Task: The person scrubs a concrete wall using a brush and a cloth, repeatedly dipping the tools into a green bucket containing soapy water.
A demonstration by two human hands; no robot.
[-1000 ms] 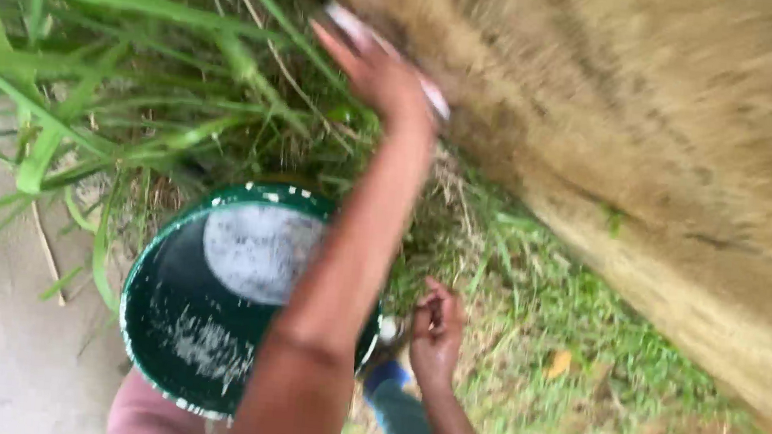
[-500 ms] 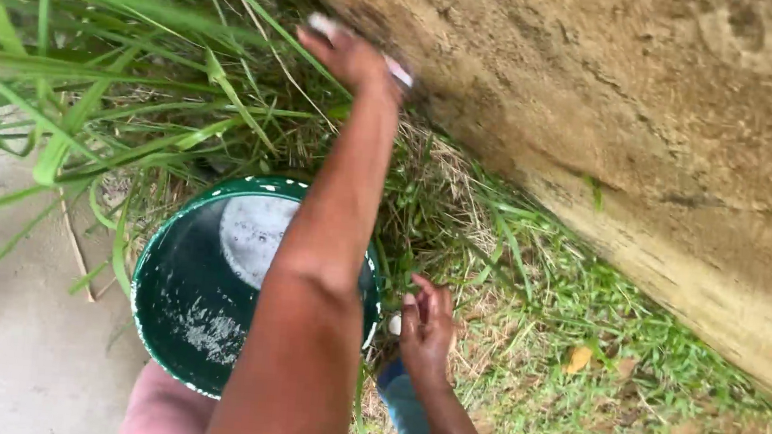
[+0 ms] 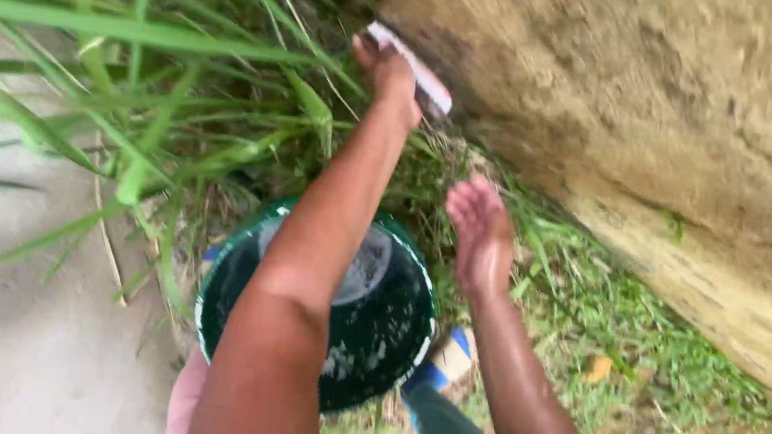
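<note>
The flat pale brush [image 3: 410,67] is pressing against the foot of the earthen wall [image 3: 654,129], the left hand [image 3: 387,73] clamping it from behind to bear on the surface. The right hand [image 3: 481,227] is hovering loose-fingered, holding nothing, over the grass [image 3: 601,310] beside the dark green bucket [image 3: 385,338].

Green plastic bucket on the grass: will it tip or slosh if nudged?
The round green plastic bucket probably slides rather than tips: it looks wide and squat. The pale liquid pooled inside would likely slosh. Uneven grass underneath may let it rock.
</note>
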